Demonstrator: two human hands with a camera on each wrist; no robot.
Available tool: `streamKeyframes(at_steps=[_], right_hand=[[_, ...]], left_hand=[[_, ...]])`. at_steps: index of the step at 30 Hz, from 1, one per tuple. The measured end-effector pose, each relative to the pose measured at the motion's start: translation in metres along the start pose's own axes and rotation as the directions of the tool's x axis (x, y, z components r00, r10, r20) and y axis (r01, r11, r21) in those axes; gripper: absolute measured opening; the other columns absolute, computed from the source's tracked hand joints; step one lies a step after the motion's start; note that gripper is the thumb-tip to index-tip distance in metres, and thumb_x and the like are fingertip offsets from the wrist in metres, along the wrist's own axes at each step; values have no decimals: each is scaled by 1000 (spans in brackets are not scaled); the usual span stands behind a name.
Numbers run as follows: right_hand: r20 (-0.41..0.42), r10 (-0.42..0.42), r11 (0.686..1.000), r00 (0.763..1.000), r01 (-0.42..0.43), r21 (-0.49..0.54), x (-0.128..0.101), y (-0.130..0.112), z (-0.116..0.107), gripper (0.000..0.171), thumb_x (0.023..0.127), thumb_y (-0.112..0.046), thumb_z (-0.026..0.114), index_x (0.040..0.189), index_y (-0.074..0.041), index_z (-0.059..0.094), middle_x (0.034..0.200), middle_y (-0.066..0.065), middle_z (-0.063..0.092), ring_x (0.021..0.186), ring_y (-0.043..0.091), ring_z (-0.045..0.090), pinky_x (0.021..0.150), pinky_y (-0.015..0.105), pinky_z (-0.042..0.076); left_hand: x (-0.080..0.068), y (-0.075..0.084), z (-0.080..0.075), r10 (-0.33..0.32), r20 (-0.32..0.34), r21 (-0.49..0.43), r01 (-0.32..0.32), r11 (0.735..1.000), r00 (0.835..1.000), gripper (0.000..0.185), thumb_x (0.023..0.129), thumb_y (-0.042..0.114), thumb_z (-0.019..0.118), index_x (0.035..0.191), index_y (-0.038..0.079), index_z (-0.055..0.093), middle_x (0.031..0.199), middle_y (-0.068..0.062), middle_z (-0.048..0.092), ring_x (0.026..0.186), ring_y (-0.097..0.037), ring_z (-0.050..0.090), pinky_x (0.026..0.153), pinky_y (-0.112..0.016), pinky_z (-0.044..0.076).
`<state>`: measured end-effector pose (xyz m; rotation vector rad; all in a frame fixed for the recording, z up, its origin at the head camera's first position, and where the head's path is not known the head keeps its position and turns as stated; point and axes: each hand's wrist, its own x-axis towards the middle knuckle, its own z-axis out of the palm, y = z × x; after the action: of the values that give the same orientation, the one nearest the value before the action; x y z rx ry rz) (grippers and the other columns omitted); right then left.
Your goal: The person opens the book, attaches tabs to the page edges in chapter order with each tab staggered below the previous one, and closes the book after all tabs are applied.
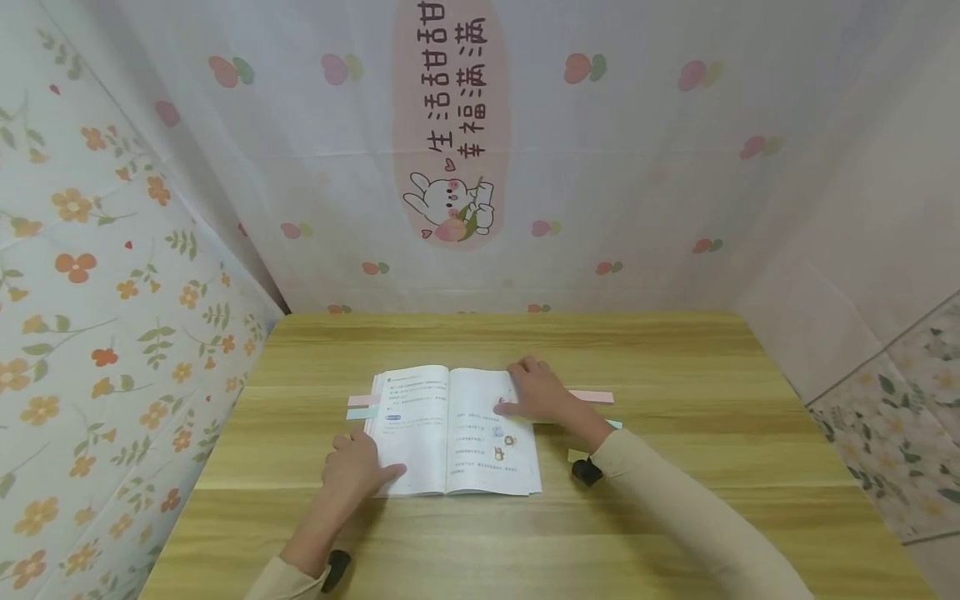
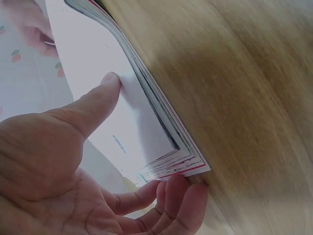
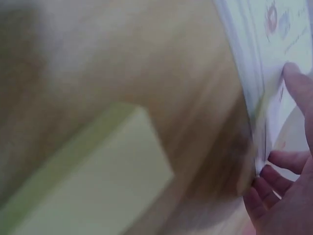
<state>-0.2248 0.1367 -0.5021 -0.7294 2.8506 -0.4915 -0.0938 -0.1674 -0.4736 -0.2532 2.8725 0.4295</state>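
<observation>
An open book [image 1: 420, 462] lies on the wooden table, with print on both pages and small drawings on the right one. My left hand [image 1: 354, 465] grips its lower left edge. In the left wrist view the thumb [image 2: 105, 95] rests on the page and the fingers curl against the page edges. At the upper right edge, my right hand [image 1: 542, 393] holds the book, its thumb on the page. The right wrist view shows the other fingers [image 3: 274, 183] bent at the edge of the pages; their undersides are hidden.
Pink [image 1: 363, 400] and light blue strips [image 1: 362, 413] show at the book's left edge. Right of it are another pink strip [image 1: 596, 397], a light blue piece [image 1: 615, 424] and a yellow piece [image 1: 576, 455]. A patterned cloth [image 1: 637, 167] hangs behind the table [image 1: 637, 350].
</observation>
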Motion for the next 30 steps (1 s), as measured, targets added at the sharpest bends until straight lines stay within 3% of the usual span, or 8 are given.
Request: streamKeyframes(at_steps=[7,19,30], right_hand=[[-32,-17,998,999,15,-55,-2,-8,1,78,88,-48,77,138,6,52,136,24,47,120,42,47,99,53,43],[-35,5,996,999,-8,-85,3,-6,3,78,86,-51,79,136,3,53,131,23,48,113,38,47,97,49,44],[-44,1,997,999,-4,-76,0,-6,5,78,86,-52,79,137,2,53,132,23,47,114,40,47,95,51,44]], left_hand=[[3,-1,0,1,11,3,-1,1000,1000,89,78,47,86,109,-25,45,83,-26,44,72,-35,52,63,-46,53],[4,-7,0,25,13,-22,-24,999,1000,83,76,47,87,103,-22,49,83,-24,45,76,-34,50,65,-48,53],[4,-10,0,-8,32,-81,11,997,999,86,76,46,88,107,-23,47,86,-25,46,77,-35,51,66,-47,52]])
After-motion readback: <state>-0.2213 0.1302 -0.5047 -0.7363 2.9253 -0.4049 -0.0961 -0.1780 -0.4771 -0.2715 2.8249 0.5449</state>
